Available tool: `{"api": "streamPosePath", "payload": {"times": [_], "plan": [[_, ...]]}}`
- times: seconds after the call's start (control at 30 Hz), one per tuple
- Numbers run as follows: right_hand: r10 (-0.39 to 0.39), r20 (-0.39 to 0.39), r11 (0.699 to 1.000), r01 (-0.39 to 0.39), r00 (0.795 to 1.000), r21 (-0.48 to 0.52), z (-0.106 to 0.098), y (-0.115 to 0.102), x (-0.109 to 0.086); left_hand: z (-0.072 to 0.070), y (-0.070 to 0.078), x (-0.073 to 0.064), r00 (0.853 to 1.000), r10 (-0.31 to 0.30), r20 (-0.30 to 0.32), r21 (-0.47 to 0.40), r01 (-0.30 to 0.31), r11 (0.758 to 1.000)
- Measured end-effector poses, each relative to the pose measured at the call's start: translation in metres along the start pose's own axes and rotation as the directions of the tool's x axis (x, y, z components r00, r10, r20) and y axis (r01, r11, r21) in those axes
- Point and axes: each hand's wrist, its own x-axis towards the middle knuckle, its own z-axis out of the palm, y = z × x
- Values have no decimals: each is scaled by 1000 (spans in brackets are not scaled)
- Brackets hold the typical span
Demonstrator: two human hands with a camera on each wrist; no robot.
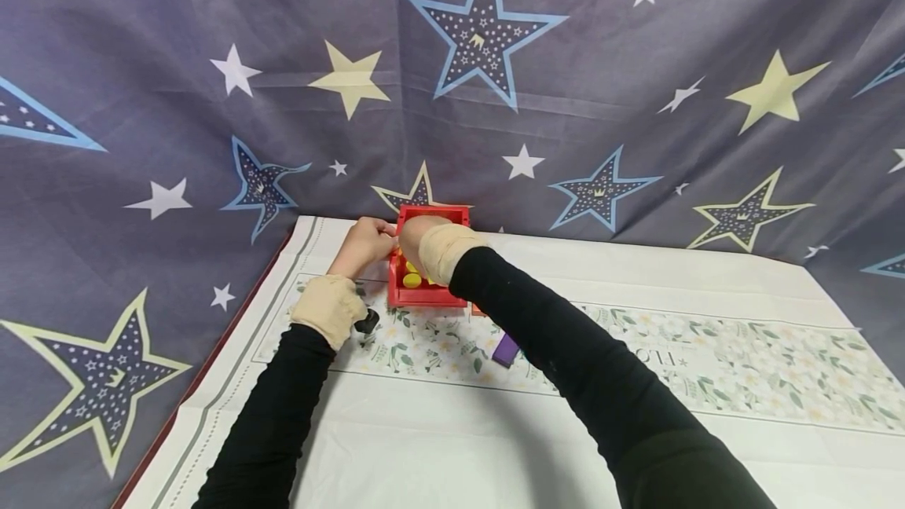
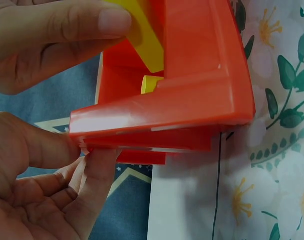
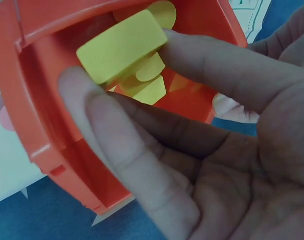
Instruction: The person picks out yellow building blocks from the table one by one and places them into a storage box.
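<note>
A red plastic bin (image 1: 429, 298) stands at the back of the table. My left hand (image 1: 364, 246) is at its left side; in the left wrist view, the thumb and fingers pinch the bin's edge. Over the bin's opening is my right hand (image 1: 417, 239). Between its thumb and fingertips it holds a yellow rectangular block (image 3: 122, 46), clearest in the right wrist view. Several more yellow pieces (image 1: 412, 280) lie inside the bin, some with rounded shapes. The right hand and wrist hide part of the bin in the head view.
A purple block (image 1: 505, 350) lies on the white floral tablecloth (image 1: 438, 430), partly behind my right sleeve. Close to the bin's front right corner, an orange-red piece (image 1: 477, 310) shows. A grey star-patterned curtain (image 1: 601, 100) hangs directly behind the table.
</note>
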Motion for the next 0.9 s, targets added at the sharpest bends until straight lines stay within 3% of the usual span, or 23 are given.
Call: {"api": "streamPosePath", "payload": {"times": [0.13, 0.17, 0.37, 0.8, 0.9], "plan": [[68, -27, 993, -65, 997, 100, 3, -4, -1, 0, 0, 0, 1000, 3, -4, 0, -3, 1000], [101, 1, 988, -100, 995, 120, -2, -7, -13, 0, 1, 0, 1000, 3, -5, 2, -3, 1000], [167, 90, 971, -180, 982, 160, -13, -13, -30, 1, 2, 0, 1000, -15, -3, -1, 15, 1000], [261, 168, 923, -297, 950, 244, -10, -15, -16, 1, 2, -2, 1000, -16, -6, 6, 16, 1000], [287, 186, 884, -335, 940, 326, -11, -13, -15, 0, 2, -2, 1000, -17, -10, -1, 17, 1000]]}}
